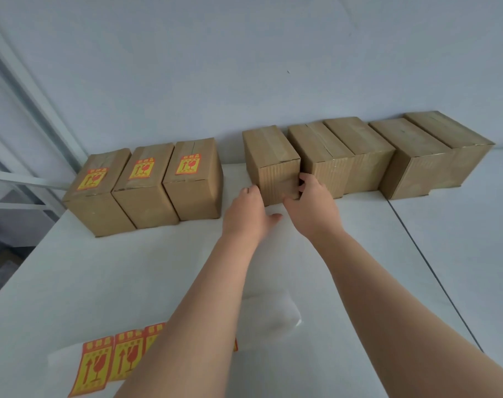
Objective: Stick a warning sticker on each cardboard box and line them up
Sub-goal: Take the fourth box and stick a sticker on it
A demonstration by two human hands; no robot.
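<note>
Three cardboard boxes with yellow-and-red warning stickers on top stand side by side at the back left (pixel 96 193) (pixel 145 186) (pixel 194 180). Several plain boxes line the back right (pixel 322 156). Apart from both groups stands one plain box (pixel 271 165). My right hand (pixel 312 199) grips its lower right corner, fingers on the side, thumb under the front face. My left hand (pixel 248 214) touches its lower left edge with fingers spread. A strip of warning stickers (pixel 112 360) lies at the table's front left, partly hidden by my left forearm.
The white table (pixel 100 282) ends at a wall behind the boxes. A seam (pixel 425 254) splits it from a second table on the right. A crumpled white backing sheet (pixel 273 314) lies between my forearms. A white metal frame (pixel 29 179) stands at the left.
</note>
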